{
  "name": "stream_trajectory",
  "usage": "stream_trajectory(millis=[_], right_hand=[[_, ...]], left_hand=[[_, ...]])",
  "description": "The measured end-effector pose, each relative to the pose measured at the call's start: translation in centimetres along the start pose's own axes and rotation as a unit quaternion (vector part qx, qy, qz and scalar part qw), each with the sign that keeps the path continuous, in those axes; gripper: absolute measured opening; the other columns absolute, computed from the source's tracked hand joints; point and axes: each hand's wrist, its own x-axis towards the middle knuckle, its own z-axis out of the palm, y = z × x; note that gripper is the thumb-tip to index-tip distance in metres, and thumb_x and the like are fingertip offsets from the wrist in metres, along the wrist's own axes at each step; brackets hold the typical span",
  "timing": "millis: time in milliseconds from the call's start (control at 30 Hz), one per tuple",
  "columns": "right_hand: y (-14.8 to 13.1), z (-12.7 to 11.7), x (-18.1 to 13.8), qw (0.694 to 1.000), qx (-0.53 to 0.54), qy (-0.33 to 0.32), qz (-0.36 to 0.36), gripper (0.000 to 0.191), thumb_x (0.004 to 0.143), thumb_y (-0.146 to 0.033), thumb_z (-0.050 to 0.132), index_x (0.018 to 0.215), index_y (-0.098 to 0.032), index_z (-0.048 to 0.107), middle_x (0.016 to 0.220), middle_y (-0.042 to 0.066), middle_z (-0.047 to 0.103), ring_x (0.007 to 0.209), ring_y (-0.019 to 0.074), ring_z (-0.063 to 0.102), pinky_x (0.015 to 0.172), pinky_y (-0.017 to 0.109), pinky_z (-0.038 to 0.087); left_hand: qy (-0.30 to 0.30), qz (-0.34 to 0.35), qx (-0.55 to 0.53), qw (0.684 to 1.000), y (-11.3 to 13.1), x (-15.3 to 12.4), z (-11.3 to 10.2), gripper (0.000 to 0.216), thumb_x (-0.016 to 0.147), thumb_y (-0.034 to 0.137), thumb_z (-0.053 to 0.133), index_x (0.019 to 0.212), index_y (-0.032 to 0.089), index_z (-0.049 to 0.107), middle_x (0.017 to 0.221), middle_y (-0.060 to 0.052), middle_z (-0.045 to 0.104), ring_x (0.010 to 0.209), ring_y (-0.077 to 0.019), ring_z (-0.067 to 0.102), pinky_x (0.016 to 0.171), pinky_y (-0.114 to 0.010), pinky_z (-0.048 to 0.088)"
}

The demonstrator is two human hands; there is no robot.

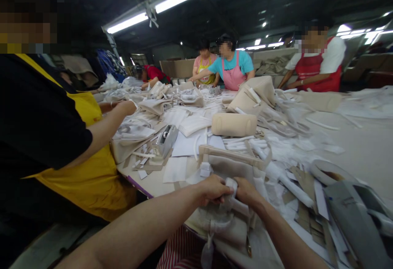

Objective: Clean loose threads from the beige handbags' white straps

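Directly before me at the table's edge lies a beige handbag (229, 231), partly covered by thin, translucent white wrapping (231, 185). My left hand (212, 189) is closed on this wrapping, fingers curled around it. From the other side my right hand (247, 191) also grips the wrapping, though its fingertips are mostly hidden. A small gold-coloured metal piece (249, 247) hangs at the bag's lower right. Just beyond my hands stands a beige bag panel (233, 154) with a raised edge. The wrapping blurs the bag's details.
A grey tape dispenser (165, 140) stands left of centre, and a larger one (360, 220) at right. White foam tubes (294, 189), brown strips (307, 220) and beige bags (235, 124) cover the table. A co-worker in a yellow apron (89, 170) stands close left; others work across the table.
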Motion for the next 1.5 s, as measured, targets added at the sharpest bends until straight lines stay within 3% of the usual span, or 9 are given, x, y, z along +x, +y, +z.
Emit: stream_trajectory(millis=[133, 233, 400, 533, 667, 833, 1167, 1367, 1500], right_hand=[[-0.9, -0.6, -4.0, 0.997, 0.056, 0.032, 0.036, 0.043, 0.076, -0.033, 0.048, 0.114, -0.013, 0.051, 0.085, 0.007, 0.068, 0.076, 0.02, 0.063, 0.064, 0.03, 0.049], [-1.9, 0.1, -7.2, 0.994, 0.057, 0.089, 0.022, 0.035, 0.079, -0.043, 0.05, 0.103, -0.018, 0.057, 0.099, 0.008, 0.065, 0.092, 0.022, 0.06, 0.078, 0.032, 0.047], [-3.2, 1.1, -8.4, 0.996, -0.028, 0.075, -0.05, 0.022, 0.084, -0.035, 0.045, 0.089, -0.023, 0.062, 0.086, 0.003, 0.065, 0.084, 0.0188, 0.059, 0.076, 0.029, 0.043], [-3.4, 1.1, -6.6, 0.984, -0.163, 0.056, 0.044, 0.022, 0.083, -0.026, 0.038, 0.08, -0.021, 0.059, 0.08, 0.003, 0.066, 0.078, 0.017, 0.059, 0.068, 0.027, 0.04], [-3.2, 1.3, -5.1, 0.966, -0.24, 0.046, 0.083, 0.022, 0.076, -0.024, 0.044, 0.093, -0.018, 0.056, 0.075, 0.006, 0.067, 0.071, 0.02, 0.06, 0.058, 0.027, 0.033], [-2.9, 0.9, -4.9, 0.967, -0.251, -0.013, 0.041, 0.014, 0.076, -0.024, 0.045, 0.079, -0.019, 0.058, 0.076, 0.005, 0.067, 0.071, 0.0178, 0.06, 0.058, 0.025, 0.032], [-2.5, 0.4, -6.9, 0.959, -0.265, -0.062, -0.079, 0.021, 0.087, -0.022, 0.039, 0.085, -0.02, 0.06, 0.085, 0.004, 0.061, 0.084, 0.0173, 0.054, 0.074, 0.027, 0.038], [-2.6, 1.5, -9.3, 0.941, -0.322, 0.017, -0.101, 0.022, 0.088, -0.023, 0.039, 0.1, -0.022, 0.058, 0.09, 0.005, 0.059, 0.086, 0.0214, 0.053, 0.076, 0.035, 0.04], [-2.4, -1.2, -9.7, 0.94, -0.255, 0.215, -0.075, 0.033, 0.087, -0.04, 0.041, 0.112, -0.019, 0.051, 0.105, 0.009, 0.058, 0.1, 0.0214, 0.052, 0.088, 0.035, 0.038]], left_hand=[[0.019, 0.042, -0.019, 0.999, -0.3, -0.3, 0.2, 0.019, 0.071, 0.034, 0.061, 0.071, 0.015, 0.057, 0.041, 0.005, 0.045, 0.034, -0.0074, 0.039, 0.036, -0.018, 0.028], [0.026, 0.084, -0.035, 0.996, -0.4, -1.1, 0.1, 0.017, 0.074, 0.032, 0.057, 0.075, 0.015, 0.056, 0.042, 0.007, 0.043, 0.034, -0.0056, 0.036, 0.034, -0.017, 0.022], [0.02, 0.188, -0.071, 0.979, -1.5, -2.3, 0.3, 0.018, 0.077, 0.03, 0.055, 0.086, 0.015, 0.055, 0.047, 0.008, 0.042, 0.033, -0.0038, 0.034, 0.034, -0.016, 0.023], [0.028, 0.258, -0.061, 0.964, -3.0, -3.0, 0.8, 0.016, 0.078, 0.028, 0.055, 0.086, 0.015, 0.055, 0.054, 0.006, 0.05, 0.038, -0.0056, 0.044, 0.039, -0.017, 0.034], [0.079, 0.304, -0.036, 0.949, -3.8, -3.0, 1.3, 0.012, 0.078, 0.026, 0.055, 0.08, 0.015, 0.056, 0.059, 0.002, 0.057, 0.052, -0.011, 0.057, 0.052, -0.02, 0.044], [0.106, 0.246, -0.081, 0.96, -2.9, -1.8, 1.5, 0.015, 0.077, 0.029, 0.053, 0.083, 0.015, 0.054, 0.058, 0.003, 0.057, 0.051, -0.0126, 0.059, 0.049, -0.021, 0.044], [0.089, 0.139, 0.005, 0.986, -1.5, 1.4, 2.0, 0.011, 0.072, 0.028, 0.054, 0.073, 0.017, 0.054, 0.04, 0.004, 0.051, 0.039, -0.0149, 0.054, 0.039, -0.022, 0.038], [0.064, 0.089, -0.016, 0.994, -1.6, 1.7, 1.7, 0.011, 0.074, 0.027, 0.052, 0.076, 0.016, 0.054, 0.039, 0.003, 0.053, 0.036, -0.0131, 0.05, 0.038, -0.021, 0.038], [0.062, 0.067, -0.03, 0.995, -1.2, 1.3, 1.4, 0.013, 0.074, 0.029, 0.054, 0.074, 0.016, 0.053, 0.038, 0.003, 0.052, 0.035, -0.0116, 0.048, 0.038, -0.021, 0.037]])
